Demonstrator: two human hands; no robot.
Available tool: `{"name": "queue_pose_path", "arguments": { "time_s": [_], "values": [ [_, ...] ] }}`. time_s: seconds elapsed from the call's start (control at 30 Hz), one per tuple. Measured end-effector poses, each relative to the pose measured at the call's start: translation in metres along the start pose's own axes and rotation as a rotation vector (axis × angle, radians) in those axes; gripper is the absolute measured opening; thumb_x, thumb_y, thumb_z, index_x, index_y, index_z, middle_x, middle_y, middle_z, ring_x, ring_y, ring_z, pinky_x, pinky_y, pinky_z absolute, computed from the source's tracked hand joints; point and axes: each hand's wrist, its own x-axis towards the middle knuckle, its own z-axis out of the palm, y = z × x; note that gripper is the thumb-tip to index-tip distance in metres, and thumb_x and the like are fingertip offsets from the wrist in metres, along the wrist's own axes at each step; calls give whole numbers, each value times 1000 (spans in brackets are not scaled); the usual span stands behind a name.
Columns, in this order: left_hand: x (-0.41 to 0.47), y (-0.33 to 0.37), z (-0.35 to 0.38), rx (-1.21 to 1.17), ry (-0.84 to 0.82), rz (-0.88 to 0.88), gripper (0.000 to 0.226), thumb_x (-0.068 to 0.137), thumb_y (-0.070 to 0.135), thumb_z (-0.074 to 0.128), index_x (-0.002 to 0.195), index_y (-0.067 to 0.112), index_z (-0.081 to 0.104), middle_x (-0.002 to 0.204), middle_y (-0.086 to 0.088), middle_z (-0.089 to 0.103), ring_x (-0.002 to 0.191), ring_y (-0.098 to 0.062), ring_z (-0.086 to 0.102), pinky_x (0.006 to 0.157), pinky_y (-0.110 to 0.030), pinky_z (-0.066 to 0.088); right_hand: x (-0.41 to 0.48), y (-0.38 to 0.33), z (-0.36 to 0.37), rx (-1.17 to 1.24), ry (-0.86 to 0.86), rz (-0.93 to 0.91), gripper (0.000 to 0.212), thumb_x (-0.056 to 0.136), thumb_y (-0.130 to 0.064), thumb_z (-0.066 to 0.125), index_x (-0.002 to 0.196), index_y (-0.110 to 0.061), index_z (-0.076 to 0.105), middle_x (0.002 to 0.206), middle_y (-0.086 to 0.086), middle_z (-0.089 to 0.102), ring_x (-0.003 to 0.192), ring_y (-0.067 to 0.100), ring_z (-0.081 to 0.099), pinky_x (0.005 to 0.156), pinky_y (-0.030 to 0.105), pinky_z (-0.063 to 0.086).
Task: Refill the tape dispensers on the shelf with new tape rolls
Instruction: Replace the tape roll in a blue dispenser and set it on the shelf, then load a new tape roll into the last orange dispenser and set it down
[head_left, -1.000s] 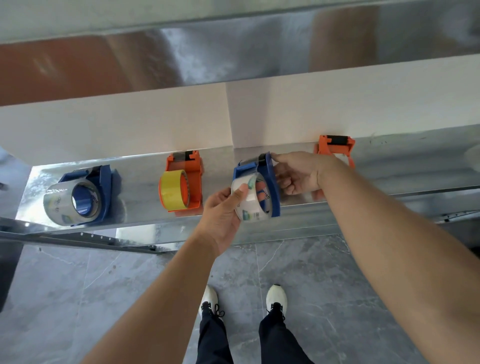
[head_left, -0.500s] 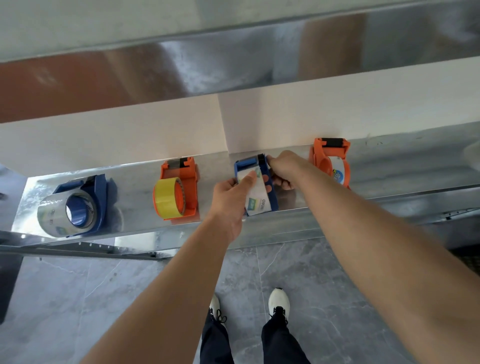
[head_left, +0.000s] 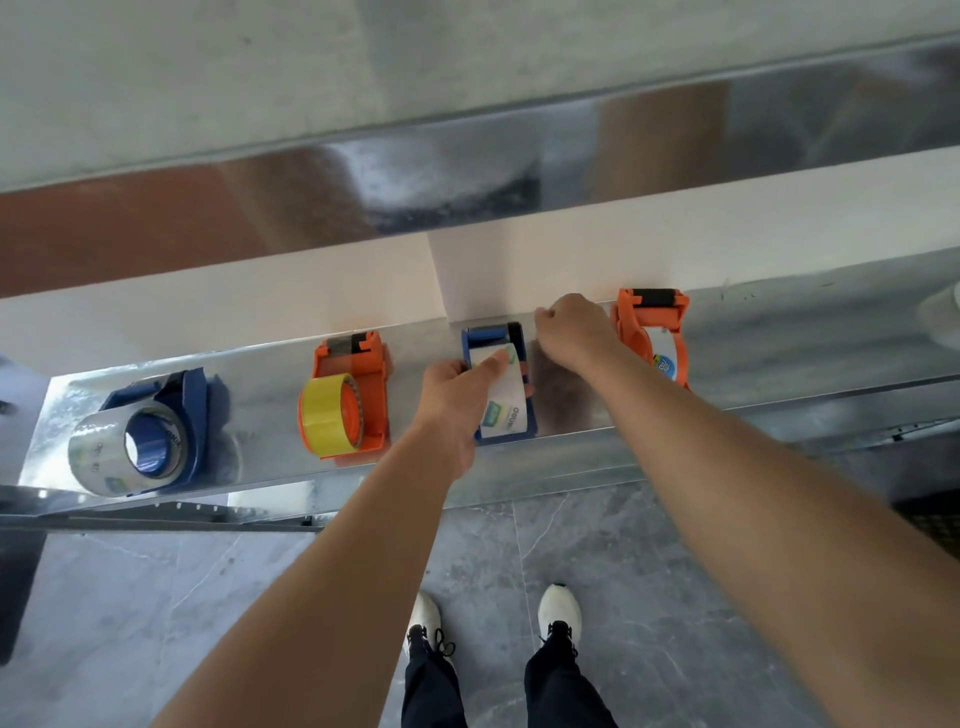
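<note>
Clear tape roll (head_left: 506, 410), printed label: where held? (Checker)

Listing near to far. White shoes (head_left: 560, 608) on grey tile floor (head_left: 156, 597), 6 o'clock. Both bare forearms reach up toward 12. Roll sits in blue dispenser (head_left: 491, 335), third of four on metal shelf (head_left: 779, 364), dead 12 o'clock. (Clerk)

Left hand (head_left: 452, 395), pose? (Checker)

Thumb laid flat along the roll's top, fingers curled at the dispenser's 9 o'clock side, roll and dispenser clamped between them. Fingertips hidden. (Clerk)

Right hand (head_left: 571, 332)? (Checker)

Knuckles up, fingers curled under, at the dispenser's 1 o'clock corner. Fingertips out of sight; cannot tell whether it grips anything. (Clerk)

Remaining stock? (Checker)

10 o'clock: second blue dispenser (head_left: 192, 410), clear roll (head_left: 98, 457). 11 o'clock: orange dispenser (head_left: 363, 384), yellow roll (head_left: 324, 415). 1 o'clock: far orange dispenser (head_left: 652, 312), partly behind the right wrist; contents mostly hidden, only a small round label shows. (Clerk)
</note>
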Motion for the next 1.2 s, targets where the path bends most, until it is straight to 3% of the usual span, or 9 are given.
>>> {"name": "queue_pose_path", "arguments": {
  "time_s": [0.13, 0.3, 0.47, 0.57, 0.67, 0.83, 0.97, 1.07, 1.2],
  "values": [
    [-2, -1, 4, 23, 48, 3, 29, 100, 32, 71, 114, 7, 74, 103, -11, 82, 104, -37, 76, 98, -62, 58, -9, -2, -4, 259, 15, -17, 39, 104, -38, 43, 99, -9, 69, 96, 10, 72, 94, 26, 68, 79, 38, 52],
    [-4, 1, 11, 96, 99, -17, 32, 101, 38, 67, 114, 9, 73, 105, -13, 80, 104, -37, 74, 95, -52, 60, -30, -9, -9, 388, -21, -21, 48, 104, -48, 43, 114, -7, 67, 111, 15, 71, 101, 30, 67, 93, 50, 56],
    [-9, 14, 19, 305, 154, -39, 51, 102, 43, 59, 138, 7, 53, 119, -14, 69, 110, -33, 68, 102, -51, 56, -46, -13, -24, 444, -63, -10, 49, 107, -48, 38, 124, -10, 65, 118, 11, 67, 108, 28, 65, 102, 48, 51],
    [-17, 23, 19, 387, 173, -47, 53, 103, 45, 55, 140, 7, 52, 108, -11, 68, 98, -25, 68, 89, -39, 59, -55, -13, -31, 462, -71, -4, 47, 107, -49, 37, 123, -14, 65, 115, 5, 66, 109, 25, 63, 103, 51, 50],
    [-25, 31, 19, 451, 209, -30, 64, 105, 57, 47, 143, 6, 50, 107, -10, 64, 90, -22, 61, 77, -37, 48, -63, -10, -40, 466, -65, -15, 46, 106, -50, 37, 119, -16, 65, 110, 3, 65, 106, 24, 64, 102, 52, 52],
    [-41, 40, 18, 374, 267, 102, 60, 107, 62, 35, 147, 20, 52, 129, -7, 64, 106, -20, 59, 88, -40, 43, -75, -8, -55, 489, -65, -34, 50, 107, -53, 34, 121, -15, 64, 111, 3, 65, 106, 23, 63, 102, 51, 53],
    [-64, 46, 21, 259, 261, 141, 59, 110, 59, 34, 157, 25, 43, 156, -9, 49, 112, -19, 44, 109, -45, 36, -84, -12, -65, 566, -76, -25, 49, 109, -52, 33, 120, -16, 63, 109, 4, 66, 106, 26, 66, 101, 49, 55],
    [-83, 50, 17, 207, 288, 144, 57, 108, 58, 38, 154, 27, 47, 156, -9, 50, 128, -27, 49, 120, -46, 33, -95, -17, -72, 607, -94, -32, 43, 110, -48, 32, 116, -18, 62, 108, 7, 66, 105, 27, 66, 99, 46, 57],
    [-106, 55, 11, 154, 288, 152, 58, 108, 57, 41, 154, 22, 45, 157, -9, 48, 143, -31, 46, 125, -49, 31, -113, -26, -80, 696, -98, -45, 46, 111, -46, 32, 127, -14, 62, 107, 3, 65, 108, 28, 66, 98, 44, 57]
  ]
}}
